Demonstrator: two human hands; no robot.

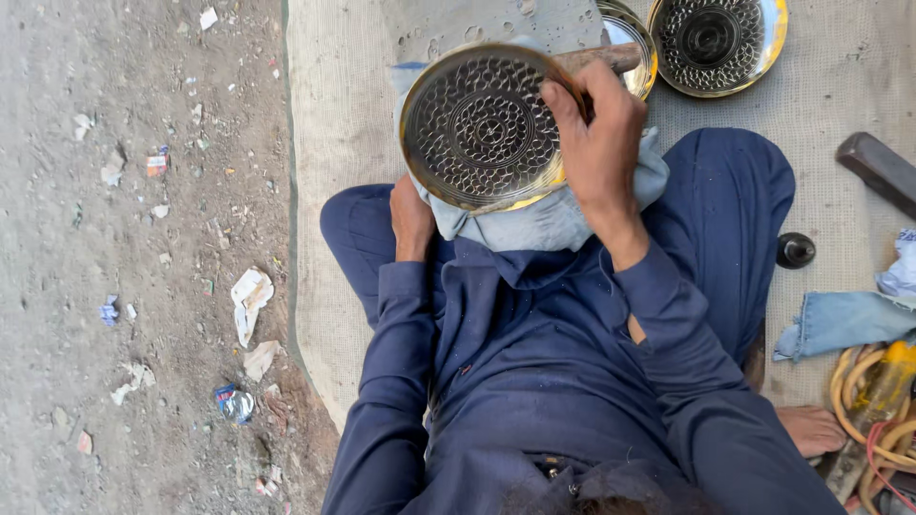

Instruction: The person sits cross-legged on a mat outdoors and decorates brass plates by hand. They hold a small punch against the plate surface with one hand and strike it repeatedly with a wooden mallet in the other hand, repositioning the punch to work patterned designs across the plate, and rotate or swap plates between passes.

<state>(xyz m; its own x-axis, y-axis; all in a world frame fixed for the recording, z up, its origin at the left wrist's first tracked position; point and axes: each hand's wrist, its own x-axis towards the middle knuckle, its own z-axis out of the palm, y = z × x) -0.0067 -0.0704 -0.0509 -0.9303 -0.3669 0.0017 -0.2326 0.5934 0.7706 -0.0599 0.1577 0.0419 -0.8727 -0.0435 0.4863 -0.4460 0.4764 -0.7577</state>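
Head view, looking straight down at a person sitting cross-legged in dark blue clothes on a beige mat (334,143). Round brass plate (482,127) with a dotted embossed pattern sits in the lap, tilted, resting on a pale blue cloth (544,224) bunched under it. Right hand (596,133) is over the plate's right rim, fingers (565,95) curled shut around a wooden handle (596,59) that sticks out up and to the right; the tool's working end is hidden behind the hand and plate. Left hand (412,217) is at the plate's lower left, mostly tucked under the cloth and plate edge; fingers hidden, can't tell how far closed or what they grip. Two more brass plates lie on the mat past the lap: one (630,38) partly behind the handle, one (718,40) further right, dark patterned centre, bright rim. Right side of mat: dark metal bar (880,170), small black round knob (794,250), scrap of denim cloth (840,322), coils of yellowish hose (873,401), a bare foot (811,429) just beside them. Left of the mat is bare dirt ground (114,286) with paper scraps and litter (250,298) scattered about.
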